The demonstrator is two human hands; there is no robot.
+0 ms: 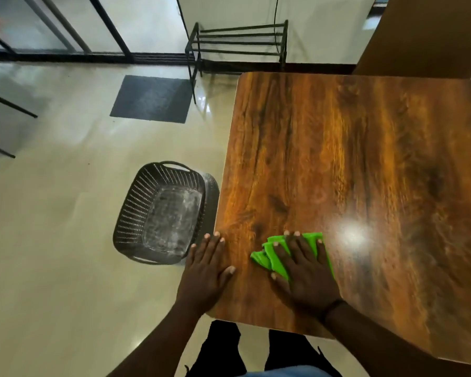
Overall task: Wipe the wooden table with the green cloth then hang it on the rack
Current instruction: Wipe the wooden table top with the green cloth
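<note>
A glossy wooden table [351, 164] fills the right half of the head view. Near its front left corner lies a folded green cloth [272, 258], pressed flat under my right hand [305, 270] with the fingers spread over it. My left hand [207, 268] rests flat and empty on the table's left edge, fingers apart, a short way left of the cloth. A black metal rack [239, 42] with horizontal bars stands on the floor against the far wall, beyond the table's far left corner.
A dark perforated plastic basket [163, 213] sits on the tiled floor just left of the table. A grey doormat [151, 99] lies further back by glass doors. A brown panel [419, 34] rises behind the table at the right. My legs show below the table's front edge.
</note>
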